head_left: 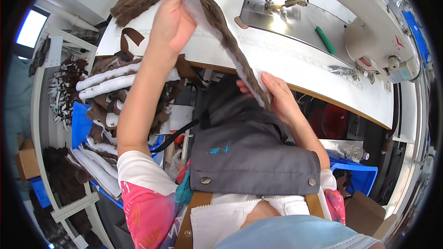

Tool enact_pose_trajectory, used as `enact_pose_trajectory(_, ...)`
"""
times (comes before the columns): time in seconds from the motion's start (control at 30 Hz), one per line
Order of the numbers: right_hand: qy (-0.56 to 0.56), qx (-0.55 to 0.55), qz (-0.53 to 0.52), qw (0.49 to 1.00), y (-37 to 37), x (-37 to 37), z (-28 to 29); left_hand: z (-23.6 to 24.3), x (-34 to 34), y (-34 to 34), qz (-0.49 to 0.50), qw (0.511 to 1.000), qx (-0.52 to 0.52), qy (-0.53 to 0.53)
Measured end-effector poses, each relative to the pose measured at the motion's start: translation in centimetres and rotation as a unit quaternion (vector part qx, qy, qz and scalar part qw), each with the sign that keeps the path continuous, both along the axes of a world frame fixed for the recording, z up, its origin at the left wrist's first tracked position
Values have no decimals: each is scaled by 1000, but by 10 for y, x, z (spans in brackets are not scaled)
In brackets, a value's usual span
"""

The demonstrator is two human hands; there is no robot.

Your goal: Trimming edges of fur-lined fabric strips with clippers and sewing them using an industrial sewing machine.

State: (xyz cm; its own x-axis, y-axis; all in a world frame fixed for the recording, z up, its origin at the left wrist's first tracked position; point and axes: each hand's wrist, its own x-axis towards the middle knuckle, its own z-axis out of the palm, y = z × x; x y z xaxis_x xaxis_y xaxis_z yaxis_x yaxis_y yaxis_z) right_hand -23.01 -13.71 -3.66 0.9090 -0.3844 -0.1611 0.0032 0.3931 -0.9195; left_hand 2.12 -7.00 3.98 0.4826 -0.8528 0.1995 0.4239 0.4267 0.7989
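Observation:
A long strip of brown fur edged with white backing stretches diagonally between my hands above the white table's front edge. My left hand is closed on its upper part, fingertips curled at its back. My right hand pinches the lower end, some fingers hidden behind the strip. Right of the strip stands a sewing machine with a metal bed plate, where a green-handled awl lies. A pile of brown fur pieces rests on the table at the back left.
The white table carries metal snips. At left, stacked fur strips, a blue bin and shelving. Below at right, another blue bin and a cardboard box. A grey apron covers my lap.

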Motion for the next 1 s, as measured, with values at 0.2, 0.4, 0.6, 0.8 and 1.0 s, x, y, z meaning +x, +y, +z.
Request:
enact_pose_trajectory(0.2,-69,-181,-64,979,-5,23,33,-20,-68,-4,-32,999,2,28)
enact_pose_trajectory(0.4,-28,-231,-94,968,-10,23,19,-45,-80,-3,-35,995,5,91)
enact_pose_trajectory(0.6,-15,-303,-121,945,-15,33,9,-56,-99,-5,-44,997,8,64)
enact_pose_trajectory(0.8,32,-291,-79,953,-22,31,6,-53,-112,-2,-32,997,39,54)
enact_pose_trajectory(1.0,-64,-200,-98,973,-19,31,8,-55,-114,1,-21,998,59,31)
